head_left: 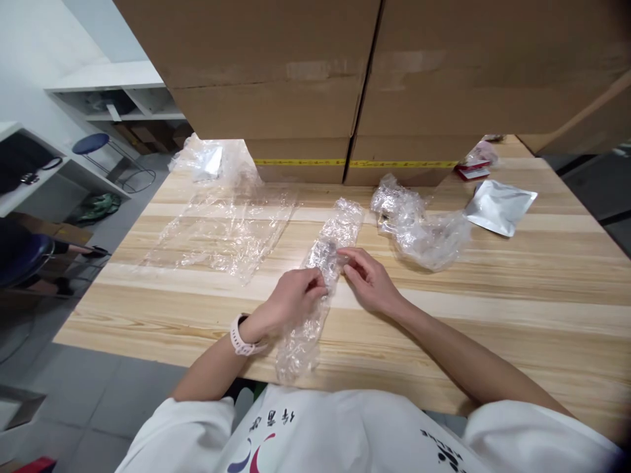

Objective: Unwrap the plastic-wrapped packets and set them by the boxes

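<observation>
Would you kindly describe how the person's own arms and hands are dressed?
Both the left hand and right hand are gloveless. A pale pinkish strap with small holes circles the left wrist; the right wrist is bare. Loose white sleeves leave the forearms uncovered.

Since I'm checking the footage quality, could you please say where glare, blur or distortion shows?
In the head view, glints speckle the clear plastic wrap; the left hand looks slightly blurred; the silver pouch reflects brightly; cartons splay, perhaps from lens stretch; the upper-right corner darkens.
</observation>
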The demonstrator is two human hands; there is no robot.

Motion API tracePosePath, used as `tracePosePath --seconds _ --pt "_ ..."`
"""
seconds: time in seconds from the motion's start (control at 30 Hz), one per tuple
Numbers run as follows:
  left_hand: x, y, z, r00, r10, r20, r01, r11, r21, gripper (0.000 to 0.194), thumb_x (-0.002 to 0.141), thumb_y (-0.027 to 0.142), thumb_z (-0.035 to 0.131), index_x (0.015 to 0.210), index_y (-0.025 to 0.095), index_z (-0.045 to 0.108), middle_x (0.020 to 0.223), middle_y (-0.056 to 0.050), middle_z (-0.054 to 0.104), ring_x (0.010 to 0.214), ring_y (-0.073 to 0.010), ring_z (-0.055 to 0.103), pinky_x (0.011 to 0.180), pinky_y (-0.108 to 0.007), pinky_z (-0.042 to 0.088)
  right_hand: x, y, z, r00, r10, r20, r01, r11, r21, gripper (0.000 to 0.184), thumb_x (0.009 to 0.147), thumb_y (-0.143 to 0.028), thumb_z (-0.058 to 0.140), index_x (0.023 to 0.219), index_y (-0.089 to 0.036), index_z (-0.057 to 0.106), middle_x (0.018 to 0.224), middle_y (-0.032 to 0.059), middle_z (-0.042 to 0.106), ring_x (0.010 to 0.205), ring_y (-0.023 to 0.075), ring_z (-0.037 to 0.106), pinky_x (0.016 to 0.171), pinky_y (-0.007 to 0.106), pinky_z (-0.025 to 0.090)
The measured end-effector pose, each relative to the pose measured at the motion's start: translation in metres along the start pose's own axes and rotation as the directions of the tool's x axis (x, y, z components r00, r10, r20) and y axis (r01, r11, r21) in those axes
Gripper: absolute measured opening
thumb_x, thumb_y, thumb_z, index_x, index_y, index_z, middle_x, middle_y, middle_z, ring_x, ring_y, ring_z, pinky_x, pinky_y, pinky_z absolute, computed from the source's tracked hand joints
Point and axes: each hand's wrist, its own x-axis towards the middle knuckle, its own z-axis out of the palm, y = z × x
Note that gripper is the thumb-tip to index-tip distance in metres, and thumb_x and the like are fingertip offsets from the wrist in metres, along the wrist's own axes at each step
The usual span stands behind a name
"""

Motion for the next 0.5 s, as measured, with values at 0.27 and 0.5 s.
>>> tracePosePath --seconds 0.27,0.5 --pt "0.006 -0.009 -0.046 0.997 -0.080 0.006 0.074 0.889 -0.453 0.026 0.082 0.036 0.077 0.075 0.017 0.061 0.064 0.002 0.057 0.054 -0.0098 0.054 0.052 -0.023 0.046 0.010 -0.009 -0.005 0.997 -0.069 -0.032 0.068 0.997 -0.022 0.016 0.097 -0.026 0.063 0.108 -0.025 0.074 0.099 0.0038 0.072 0.088 0.0196 0.066 0.081 0.037 0.053" --pt "0.004 -0.007 -0.063 0.992 -0.113 -0.052 0.068 0.845 -0.530 0.032 0.080 0.027 0.077 0.107 0.019 0.061 0.061 0.007 0.054 0.054 -0.0098 0.051 0.055 -0.022 0.047 0.065 -0.042 0.001 0.889 -0.455 -0.048 0.432 0.869 -0.240 0.021 0.100 -0.019 0.055 0.113 -0.024 0.070 0.112 0.0079 0.069 0.105 0.0234 0.066 0.089 0.042 0.055"
